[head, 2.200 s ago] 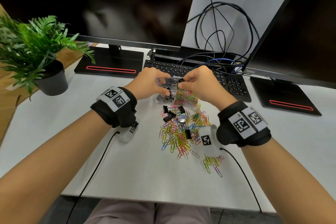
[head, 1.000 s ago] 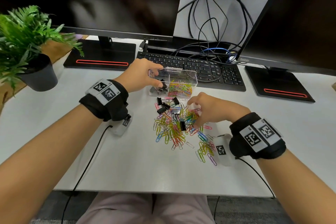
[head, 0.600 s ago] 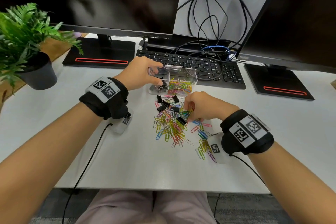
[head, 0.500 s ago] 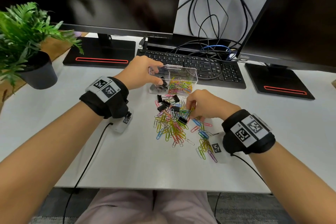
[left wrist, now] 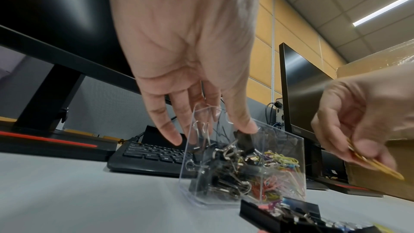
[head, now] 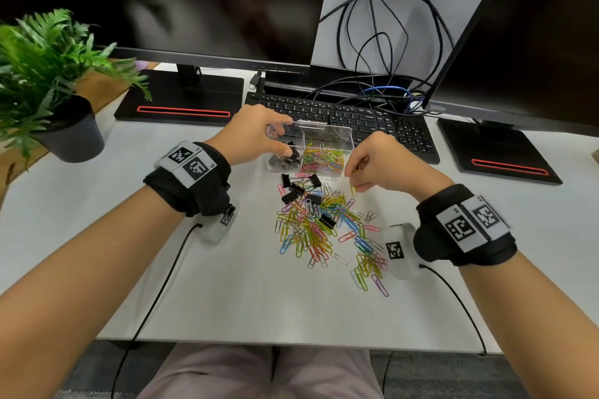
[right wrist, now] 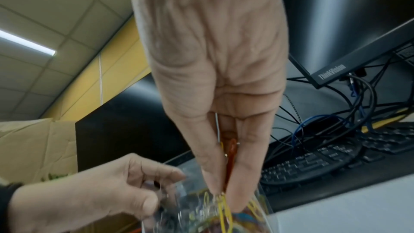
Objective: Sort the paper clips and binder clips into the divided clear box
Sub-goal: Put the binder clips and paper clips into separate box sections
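Note:
The divided clear box [head: 337,136] stands in front of the keyboard, black binder clips [head: 285,160] in its left part and coloured paper clips [head: 322,160] in its right. My left hand [head: 259,136] grips the box's left end, thumb and fingers over the wall [left wrist: 224,130]. My right hand [head: 372,165] hovers just right of the box and pinches a few paper clips [left wrist: 376,164], yellow and orange [right wrist: 226,199]. A loose pile of paper clips [head: 321,230] with several binder clips [head: 298,188] lies on the desk below the box.
A black keyboard [head: 340,116] and tangled cables [head: 382,74] lie behind the box. Two monitor stands [head: 181,100] [head: 492,152] flank it. A potted plant [head: 48,100] stands at the far left. Wrist-camera cables trail toward the desk's front edge [head: 291,342].
My right hand picked paper clips out of the pile and rose toward the box's right side. The left hand stayed on the box.

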`<state>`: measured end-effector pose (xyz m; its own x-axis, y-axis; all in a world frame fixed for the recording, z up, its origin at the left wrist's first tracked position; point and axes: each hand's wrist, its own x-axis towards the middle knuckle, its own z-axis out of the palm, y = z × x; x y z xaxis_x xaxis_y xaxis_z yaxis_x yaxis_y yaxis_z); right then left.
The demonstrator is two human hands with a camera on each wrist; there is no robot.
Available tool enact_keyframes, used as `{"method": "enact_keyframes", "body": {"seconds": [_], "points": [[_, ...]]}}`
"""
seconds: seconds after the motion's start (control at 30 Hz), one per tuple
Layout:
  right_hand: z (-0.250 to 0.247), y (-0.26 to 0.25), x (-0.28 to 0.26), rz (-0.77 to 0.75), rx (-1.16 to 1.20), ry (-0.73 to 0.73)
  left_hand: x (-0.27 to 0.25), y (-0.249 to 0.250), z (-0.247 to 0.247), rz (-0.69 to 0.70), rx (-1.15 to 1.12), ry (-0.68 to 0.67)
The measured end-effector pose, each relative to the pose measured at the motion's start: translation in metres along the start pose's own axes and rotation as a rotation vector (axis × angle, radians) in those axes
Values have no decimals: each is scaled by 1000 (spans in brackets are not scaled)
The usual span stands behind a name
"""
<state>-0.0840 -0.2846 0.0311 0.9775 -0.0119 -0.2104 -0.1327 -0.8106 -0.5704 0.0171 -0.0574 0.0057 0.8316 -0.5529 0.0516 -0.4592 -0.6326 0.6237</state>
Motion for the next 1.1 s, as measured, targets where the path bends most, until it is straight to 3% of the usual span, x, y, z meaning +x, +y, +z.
{"method": "enact_keyframes", "body": {"seconds": [0.37, 0.63, 0.8, 0.9, 1.1], "points": [[-15, -22, 38, -40, 245, 361, 0, -2, 0, -7, -5, 1], [1, -23, 52, -18, 260, 336, 0, -1, 1, -14, -1, -9], [-7, -19, 39, -20, 269, 404, 1, -1, 1, -8, 1, -6], [-8, -22, 25, -32, 232, 305, 1, -1, 0, -5, 2, -1], [16, -25, -3, -21, -180, -243, 1, -2, 0, 1, -1, -3]]}}
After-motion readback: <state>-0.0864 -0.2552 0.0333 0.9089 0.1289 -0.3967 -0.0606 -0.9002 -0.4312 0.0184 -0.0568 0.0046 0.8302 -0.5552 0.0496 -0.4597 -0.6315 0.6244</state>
